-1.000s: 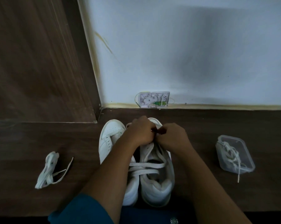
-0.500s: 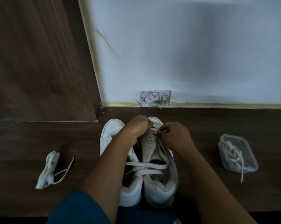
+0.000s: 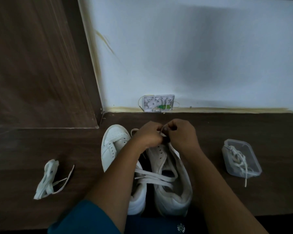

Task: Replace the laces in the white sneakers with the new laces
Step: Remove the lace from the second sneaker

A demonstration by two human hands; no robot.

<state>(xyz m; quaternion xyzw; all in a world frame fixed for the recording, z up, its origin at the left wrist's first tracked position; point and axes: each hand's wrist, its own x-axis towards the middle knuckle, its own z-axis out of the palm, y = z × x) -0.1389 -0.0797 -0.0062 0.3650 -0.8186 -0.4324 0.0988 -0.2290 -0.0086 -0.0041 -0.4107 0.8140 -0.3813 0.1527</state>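
The right-side white leather sneaker (image 3: 159,154) stands touching the left-side white leather sneaker (image 3: 115,142). Both have their toes toward the wall and sit near the front edge of the dark brown wooden counter (image 3: 243,129). Over the right-side shoe's toe end, the left hand (image 3: 148,135) and the right hand (image 3: 182,135) meet. Both hands have curled fingers pinching a flat white lace (image 3: 159,175), whose loose lengths cross both shoe openings. A bundle of white laces (image 3: 47,181) lies well to the left. To the right sits a clear plastic tub (image 3: 252,154) holding another white lace (image 3: 238,156), one end trailing over its rim. A small white junction box (image 3: 159,103) sits at the foot of the pale wall (image 3: 209,56).
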